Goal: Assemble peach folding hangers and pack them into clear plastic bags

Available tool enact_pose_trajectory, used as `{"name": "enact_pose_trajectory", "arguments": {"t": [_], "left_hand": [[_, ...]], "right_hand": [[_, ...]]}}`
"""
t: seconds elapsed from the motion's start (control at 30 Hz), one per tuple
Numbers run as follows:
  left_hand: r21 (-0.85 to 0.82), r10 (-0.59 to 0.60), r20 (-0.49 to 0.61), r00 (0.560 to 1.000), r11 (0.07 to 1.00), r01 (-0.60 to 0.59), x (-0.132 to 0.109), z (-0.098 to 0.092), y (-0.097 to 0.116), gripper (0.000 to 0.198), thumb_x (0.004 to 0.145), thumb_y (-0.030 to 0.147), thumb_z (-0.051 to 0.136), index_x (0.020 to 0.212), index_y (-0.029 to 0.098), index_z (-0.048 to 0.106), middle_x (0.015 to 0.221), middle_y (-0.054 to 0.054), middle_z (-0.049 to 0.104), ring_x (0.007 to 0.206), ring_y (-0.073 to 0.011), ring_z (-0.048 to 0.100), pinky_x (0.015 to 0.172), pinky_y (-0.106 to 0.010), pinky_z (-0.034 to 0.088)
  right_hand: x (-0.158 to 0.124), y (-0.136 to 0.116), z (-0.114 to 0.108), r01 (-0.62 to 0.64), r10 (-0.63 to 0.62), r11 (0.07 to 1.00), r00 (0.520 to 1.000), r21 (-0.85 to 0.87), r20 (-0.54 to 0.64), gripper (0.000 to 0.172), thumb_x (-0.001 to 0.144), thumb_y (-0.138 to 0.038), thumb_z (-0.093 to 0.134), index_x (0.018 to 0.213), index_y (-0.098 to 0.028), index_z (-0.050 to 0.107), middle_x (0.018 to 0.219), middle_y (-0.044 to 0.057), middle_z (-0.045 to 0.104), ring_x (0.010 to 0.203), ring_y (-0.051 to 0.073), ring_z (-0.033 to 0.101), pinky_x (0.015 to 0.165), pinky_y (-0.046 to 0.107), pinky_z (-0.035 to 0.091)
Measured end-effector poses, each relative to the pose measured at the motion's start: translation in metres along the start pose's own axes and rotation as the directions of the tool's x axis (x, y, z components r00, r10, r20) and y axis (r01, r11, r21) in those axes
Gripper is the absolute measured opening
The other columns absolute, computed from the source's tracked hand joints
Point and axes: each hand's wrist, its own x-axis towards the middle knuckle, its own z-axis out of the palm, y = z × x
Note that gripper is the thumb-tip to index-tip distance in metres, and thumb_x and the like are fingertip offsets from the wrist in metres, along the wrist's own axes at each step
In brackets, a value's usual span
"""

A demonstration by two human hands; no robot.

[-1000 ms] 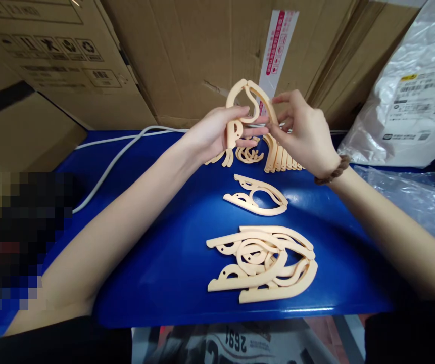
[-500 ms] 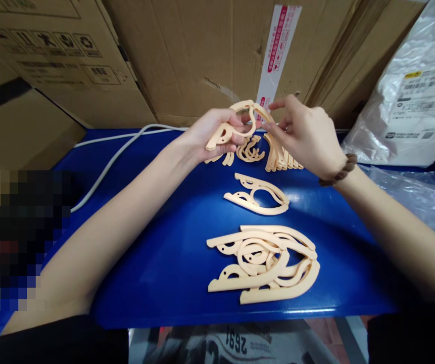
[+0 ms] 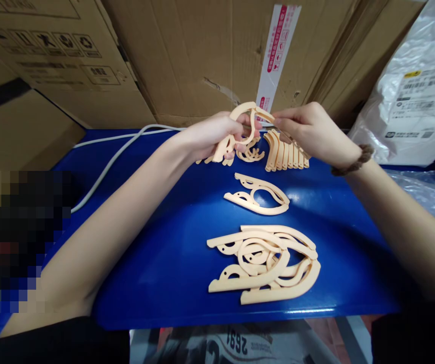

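A beige folding clothes hanger (image 3: 243, 108) is held up above the far part of the blue table, its two arms joined at a hinge. My left hand (image 3: 211, 132) is closed around its left arm. My right hand (image 3: 311, 129) pinches the other arm, which passes partly hidden behind the fingers. Below them a single folded hanger (image 3: 253, 206) lies flat on the table. Closer to me lies a pile of several folded hangers (image 3: 240, 283). Behind the held hanger are loose curved hook pieces (image 3: 254, 157), partly covered by my left hand.
Several hanger arms (image 3: 278, 154) lie side by side at the back of the blue table (image 3: 156, 253). Cardboard boxes (image 3: 187, 60) stand behind it. A white plastic package (image 3: 402, 101) leans at the right, with clear wrap below. A white cable (image 3: 105, 169) runs along the left.
My right hand has moved slightly right and its fingers have closed on the hanger's right arm. The hanger has tilted a little in my left hand, and the row of arms shows more.
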Motion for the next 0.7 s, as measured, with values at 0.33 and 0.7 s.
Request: {"name": "enact_pose_trajectory", "arguments": {"t": [0.33,0.7], "left_hand": [[0.588,0.040,-0.188,0.981,0.805,0.080,0.000,0.010,-0.009,0.030,0.068,0.001,0.053,0.090,0.020,0.060,0.066,0.002,0.054,0.043,-0.0084,0.047,0.042,-0.020,0.031],[0.095,-0.016,-0.280,0.960,0.994,0.044,0.046,0.036,-0.029,0.035,0.059,-0.002,0.044,0.087,0.015,0.057,0.100,-0.009,0.062,0.104,-0.0202,0.061,0.090,-0.033,0.053]], "right_hand": [[0.017,0.037,-0.010,-0.291,0.289,0.957,0.954,0.019,0.076,0.029,0.095,-0.029,0.050,0.101,-0.017,0.076,0.055,-0.001,0.054,0.049,0.012,0.044,0.054,0.028,0.041],[0.014,0.061,0.021,-0.290,0.311,0.879,0.950,-0.378,-0.003,0.026,0.087,-0.023,0.054,0.087,-0.011,0.077,0.091,0.021,0.076,0.096,0.037,0.070,0.085,0.046,0.051]]}}
